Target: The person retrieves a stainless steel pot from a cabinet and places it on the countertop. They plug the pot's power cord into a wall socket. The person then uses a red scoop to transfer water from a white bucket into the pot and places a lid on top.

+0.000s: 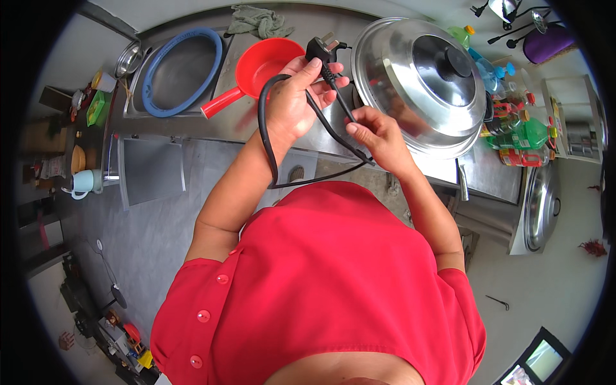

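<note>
In my left hand (293,103) is a black power plug (320,49), its metal pins facing up and away from me. My right hand (380,139) pinches the black power cord (340,98) between thumb and fingers, a short way below the plug. A loop of the cord passes over the left hand and hangs along that forearm. Behind the left hand, a red plastic ladle (255,72) lies on the steel counter (231,127), partly covered by the fingers. A large domed steel lid (390,72) with a black knob stands close beyond the right hand.
At the left, a blue ring (149,91) rests over the sink (132,108). A grey-green cloth (260,21) lies at the back. Several bottles (524,134) crowd the right side, near another steel lid (544,207). A cabinet door (151,168) stands out below the counter.
</note>
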Tool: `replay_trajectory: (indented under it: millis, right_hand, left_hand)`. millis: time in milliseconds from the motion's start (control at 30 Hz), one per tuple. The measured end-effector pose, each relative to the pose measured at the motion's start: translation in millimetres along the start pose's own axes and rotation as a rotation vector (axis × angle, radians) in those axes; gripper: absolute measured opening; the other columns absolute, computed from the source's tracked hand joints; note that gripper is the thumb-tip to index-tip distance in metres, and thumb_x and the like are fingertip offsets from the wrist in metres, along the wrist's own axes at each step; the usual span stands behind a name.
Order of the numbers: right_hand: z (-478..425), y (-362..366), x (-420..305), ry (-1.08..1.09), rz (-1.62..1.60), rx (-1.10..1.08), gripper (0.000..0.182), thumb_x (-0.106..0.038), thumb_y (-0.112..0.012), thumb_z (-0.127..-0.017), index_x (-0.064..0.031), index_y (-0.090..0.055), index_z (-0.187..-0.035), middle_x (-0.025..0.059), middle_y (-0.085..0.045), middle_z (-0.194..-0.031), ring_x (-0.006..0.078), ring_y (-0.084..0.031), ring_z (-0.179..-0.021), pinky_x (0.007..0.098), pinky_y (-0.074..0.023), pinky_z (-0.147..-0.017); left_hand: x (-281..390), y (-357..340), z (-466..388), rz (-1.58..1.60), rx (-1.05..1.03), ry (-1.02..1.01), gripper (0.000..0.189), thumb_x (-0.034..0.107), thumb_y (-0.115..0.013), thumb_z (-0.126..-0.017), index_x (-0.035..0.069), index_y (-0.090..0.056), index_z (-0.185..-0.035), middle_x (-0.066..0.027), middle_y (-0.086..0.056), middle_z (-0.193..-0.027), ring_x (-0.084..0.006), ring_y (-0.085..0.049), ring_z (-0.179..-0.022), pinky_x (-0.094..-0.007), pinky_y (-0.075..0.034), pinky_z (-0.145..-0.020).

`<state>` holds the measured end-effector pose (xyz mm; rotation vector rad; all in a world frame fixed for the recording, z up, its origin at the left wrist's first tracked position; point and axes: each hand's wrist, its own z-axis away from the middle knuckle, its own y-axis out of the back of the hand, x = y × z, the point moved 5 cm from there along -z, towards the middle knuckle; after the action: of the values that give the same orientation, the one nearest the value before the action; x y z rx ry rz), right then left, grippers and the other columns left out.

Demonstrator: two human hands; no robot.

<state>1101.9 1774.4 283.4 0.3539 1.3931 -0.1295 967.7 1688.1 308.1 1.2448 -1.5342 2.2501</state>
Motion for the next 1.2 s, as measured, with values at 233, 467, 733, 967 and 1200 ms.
replay_trajectory:
  millis: [233,467,733,967,1200]
  right_hand:
    - [-10,-33,15,-0.218,-0.075,-0.065,0.037,-0.027,-0.066,-0.08,-0.0007,-0.052,-0.102,0.0031,-0.053,-0.068,0.0076,-0.049,-0.066,0.0248,-0.0403,-0.056]
    - [-17,-74,46,-0.36,-0.199,-0.343,0.024,-0.021,-0.058,-0.087,-0.0011,-0.055,-0.1,0.0025,-0.052,-0.065,0.0086,-0.049,-0.056,0.0233,-0.0422,-0.052]
    - [-6,-70,45,-0.215,0.081,0.105,0.013,-0.003,-0.058,-0.082,-0.0016,-0.053,-0.094,0.0067,-0.058,-0.069,0.0133,-0.056,-0.061,0.0273,-0.0442,-0.054]
    - [-35,-96,2,-0.011,0.201,0.054,0.017,0.002,-0.059,-0.076,-0.0023,-0.056,-0.093,0.0115,-0.059,-0.077,0.023,-0.06,-0.068,0.0312,-0.046,-0.061]
    - [-43,-109,-27,0.24,0.355,-0.03,0.023,0.005,-0.06,-0.07,-0.0045,-0.059,-0.091,0.0123,-0.058,-0.084,0.0304,-0.059,-0.076,0.0361,-0.0462,-0.064]
  left_hand:
    - [1,-12,2,-0.111,-0.203,-0.046,0.043,0.017,-0.055,-0.088,0.005,-0.04,-0.126,-0.0118,-0.059,-0.104,-0.0184,-0.061,-0.086,-0.0232,-0.05,-0.06]
    - [7,26,5,-0.071,-0.209,0.051,0.052,0.017,-0.058,-0.086,0.002,-0.033,-0.13,-0.0163,-0.054,-0.113,-0.02,-0.058,-0.094,-0.0268,-0.051,-0.069]
    - [15,93,33,-0.464,-0.321,0.261,0.075,0.01,-0.057,-0.081,0.013,-0.012,-0.141,-0.0144,-0.039,-0.129,-0.0271,-0.045,-0.114,-0.0397,-0.045,-0.086]
    - [-58,149,32,0.156,-0.056,0.818,0.03,0.03,-0.052,-0.089,0.01,-0.048,-0.111,-0.0109,-0.055,-0.109,-0.0256,-0.057,-0.098,-0.0473,-0.049,-0.078]
    - [-48,140,-1,0.156,-0.059,0.696,0.018,0.018,-0.05,-0.089,0.005,-0.054,-0.101,-0.0021,-0.054,-0.076,-0.0106,-0.05,-0.061,-0.0236,-0.044,-0.054]
